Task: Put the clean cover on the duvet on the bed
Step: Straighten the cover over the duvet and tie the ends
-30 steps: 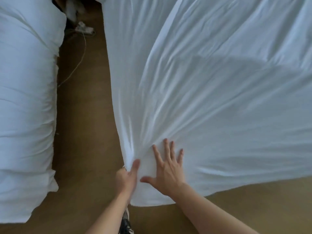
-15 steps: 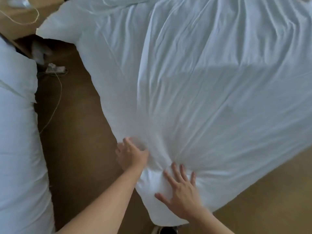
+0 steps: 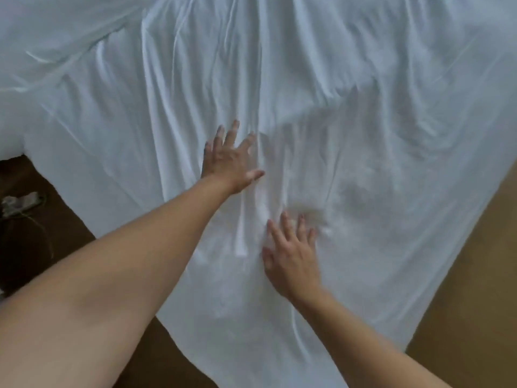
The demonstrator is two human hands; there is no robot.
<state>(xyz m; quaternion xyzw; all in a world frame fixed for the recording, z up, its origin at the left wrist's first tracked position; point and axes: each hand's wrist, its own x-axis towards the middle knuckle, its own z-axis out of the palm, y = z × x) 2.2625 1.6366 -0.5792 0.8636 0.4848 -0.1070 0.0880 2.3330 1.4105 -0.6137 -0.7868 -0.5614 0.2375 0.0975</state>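
A white duvet cover (image 3: 363, 121) lies spread and creased over most of the view, one corner pointing toward me at the bottom. My left hand (image 3: 230, 159) rests flat on the fabric near the middle, fingers straight and spread. Lower and to the right, my right hand (image 3: 291, 256) also lies flat on the cover with its fingers extended. Long folds run away from both hands. Whether the duvet is inside the cover cannot be told.
Brown floor (image 3: 470, 303) shows at the lower right and along the left (image 3: 56, 236). A small grey object with a thin cable (image 3: 22, 201) lies on the floor at the left edge.
Both hands have moved from the cover's corner farther up onto the fabric. My left hand has opened flat. The view has swung right, and the second white bedding at the left has left the frame.
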